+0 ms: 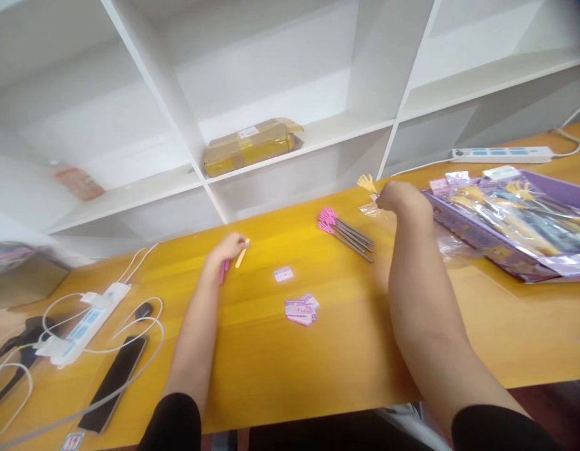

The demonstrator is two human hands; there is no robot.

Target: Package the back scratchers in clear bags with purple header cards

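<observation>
My left hand (pixel 227 248) rests on the yellow table (pixel 271 363) with its fingers closed round a pink stick (pixel 222 270) and a yellow stick (pixel 242 254). My right hand (pixel 397 195) reaches far across the table, closed on a clear plastic bag (pixel 372 207) with a small yellow hand-shaped toy (pixel 366 183) sticking out above it. Between the hands lies a bundle of grey sticks with pink hand-shaped tips (pixel 344 230). A small label card (pixel 283 274) and a little stack of pink cards (pixel 301 309) lie nearer to me.
A purple tray (pixel 515 260) full of bagged toys sits at the right. A white power strip (pixel 501 154) lies behind it. At the left are another power strip (pixel 86 322) with white cables and a black phone (pixel 114 382). White shelves behind hold a brown parcel (pixel 250 145).
</observation>
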